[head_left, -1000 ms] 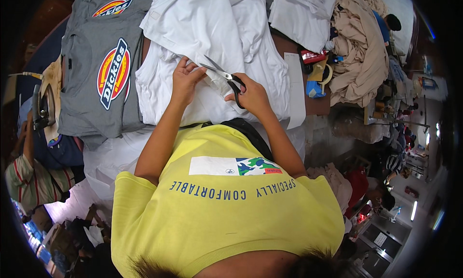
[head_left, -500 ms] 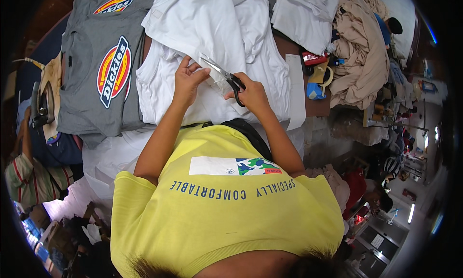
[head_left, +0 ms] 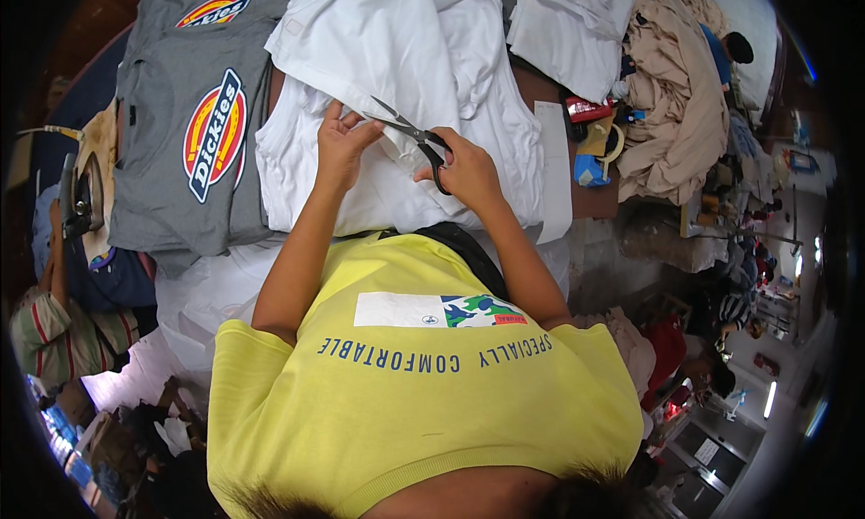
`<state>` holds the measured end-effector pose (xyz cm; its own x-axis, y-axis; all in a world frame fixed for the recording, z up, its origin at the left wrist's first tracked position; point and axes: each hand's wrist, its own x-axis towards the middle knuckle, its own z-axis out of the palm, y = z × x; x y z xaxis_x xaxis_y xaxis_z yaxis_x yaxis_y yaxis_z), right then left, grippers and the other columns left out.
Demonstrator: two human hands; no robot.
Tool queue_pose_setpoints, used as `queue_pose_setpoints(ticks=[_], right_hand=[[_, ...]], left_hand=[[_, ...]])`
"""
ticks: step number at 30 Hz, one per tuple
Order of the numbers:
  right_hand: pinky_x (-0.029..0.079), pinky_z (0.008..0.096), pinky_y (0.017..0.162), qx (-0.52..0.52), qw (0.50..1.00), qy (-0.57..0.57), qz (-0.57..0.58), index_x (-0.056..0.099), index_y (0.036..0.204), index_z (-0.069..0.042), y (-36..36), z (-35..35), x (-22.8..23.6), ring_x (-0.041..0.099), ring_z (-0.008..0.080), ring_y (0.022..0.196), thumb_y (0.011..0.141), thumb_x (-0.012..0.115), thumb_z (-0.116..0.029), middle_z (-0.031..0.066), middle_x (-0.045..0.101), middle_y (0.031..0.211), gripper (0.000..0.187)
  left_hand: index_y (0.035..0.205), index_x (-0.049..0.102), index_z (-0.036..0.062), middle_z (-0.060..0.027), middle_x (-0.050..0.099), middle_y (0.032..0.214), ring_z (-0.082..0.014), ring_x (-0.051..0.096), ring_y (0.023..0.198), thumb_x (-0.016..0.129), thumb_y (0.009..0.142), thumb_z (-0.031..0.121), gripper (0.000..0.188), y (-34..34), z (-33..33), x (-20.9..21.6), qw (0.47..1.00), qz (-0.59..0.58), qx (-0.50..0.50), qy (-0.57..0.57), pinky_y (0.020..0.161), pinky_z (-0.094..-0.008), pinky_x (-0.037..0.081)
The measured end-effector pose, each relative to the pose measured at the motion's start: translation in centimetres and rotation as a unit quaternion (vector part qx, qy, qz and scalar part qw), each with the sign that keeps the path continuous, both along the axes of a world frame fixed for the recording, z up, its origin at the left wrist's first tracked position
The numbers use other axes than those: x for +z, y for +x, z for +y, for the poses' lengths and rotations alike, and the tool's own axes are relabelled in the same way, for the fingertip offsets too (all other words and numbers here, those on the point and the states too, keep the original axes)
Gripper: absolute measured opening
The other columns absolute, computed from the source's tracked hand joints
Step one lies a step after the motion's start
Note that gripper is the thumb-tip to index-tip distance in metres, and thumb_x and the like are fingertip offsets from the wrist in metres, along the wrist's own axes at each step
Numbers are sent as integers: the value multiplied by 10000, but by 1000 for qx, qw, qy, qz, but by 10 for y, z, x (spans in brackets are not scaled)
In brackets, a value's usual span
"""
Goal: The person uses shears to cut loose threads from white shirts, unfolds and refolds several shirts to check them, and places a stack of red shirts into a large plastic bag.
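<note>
My right hand [head_left: 465, 169] has its fingers through the black handles of a pair of scissors [head_left: 409, 130]. The blades are spread and point up and left, over a white garment. Close to their tips, my left hand [head_left: 344, 144] pinches the edge of that bunched white garment [head_left: 387, 32]. Whether the blades touch the cloth, I cannot tell. Under both hands lies more white clothing [head_left: 509, 154], flat, with an armhole-like edge on each side.
Grey T-shirts [head_left: 153, 150] with a coloured print lie at the left. At the right are a folded white garment [head_left: 572, 32], a paper strip [head_left: 552, 168], a tape roll [head_left: 614, 143] and a beige cloth heap [head_left: 671, 95]. Far left, another person's hand [head_left: 56, 226] is beside an iron [head_left: 88, 195].
My left hand has shifted slightly left and up. The scissors have turned a little and moved left with my right hand, and their blades are spread wider.
</note>
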<state>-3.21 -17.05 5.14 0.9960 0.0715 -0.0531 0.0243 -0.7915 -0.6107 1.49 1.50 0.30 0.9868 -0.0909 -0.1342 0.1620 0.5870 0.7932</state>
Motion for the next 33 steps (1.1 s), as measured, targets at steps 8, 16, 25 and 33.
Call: queue_pose_setpoints(ticks=[8, 16, 25, 33], right_hand=[[430, 354, 530, -6, 999, 40, 11, 560, 981, -93, 3, -4, -14, 572, 291, 563, 564, 797, -335, 119, 569, 616, 537], [419, 348, 515, 3, 999, 21, -24, 562, 990, -95, 7, 6, -4, 541, 278, 521, 551, 800, -346, 94, 536, 573, 559], [423, 326, 513, 5, 999, 37, 5, 563, 1012, -98, 17, 6, -14, 533, 234, 516, 535, 813, -362, 61, 495, 559, 599], [423, 346, 537, 11, 1000, 3, -13, 551, 1023, -103, 18, 12, -4, 545, 251, 563, 531, 788, -407, 75, 514, 594, 625]], left_hand=[[1236, 393, 20, -110, 609, 977, -143, 607, 825, 623, 732, -74, 562, 0, 2, 6, 1000, 8, 3, 16, 729, -242, 510], [1296, 321, 38, -106, 593, 1029, -168, 607, 900, 599, 744, -95, 633, 9, 12, 0, 1000, -14, 9, 1, 761, -276, 525], [1297, 319, 47, -93, 598, 1009, -156, 610, 868, 602, 738, -96, 643, 9, 12, 8, 1000, -9, 8, 7, 747, -259, 523], [1304, 305, 28, -106, 597, 986, -145, 604, 849, 601, 735, -101, 655, 13, 12, 6, 999, -23, 21, 11, 725, -239, 510]])
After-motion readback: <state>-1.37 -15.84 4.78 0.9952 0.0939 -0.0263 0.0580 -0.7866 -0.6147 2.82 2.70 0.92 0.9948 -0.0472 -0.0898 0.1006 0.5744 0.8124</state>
